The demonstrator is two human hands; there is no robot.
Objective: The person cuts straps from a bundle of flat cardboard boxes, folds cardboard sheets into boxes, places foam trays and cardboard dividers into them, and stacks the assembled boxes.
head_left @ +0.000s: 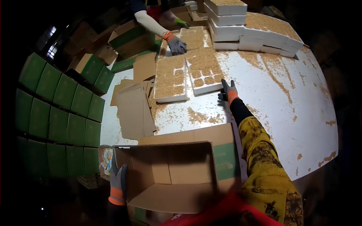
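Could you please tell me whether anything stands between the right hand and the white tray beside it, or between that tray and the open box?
Nothing visible separates the right hand from the white tray. Between the tray and open box are loose shavings and a cardboard panel with a green patch.
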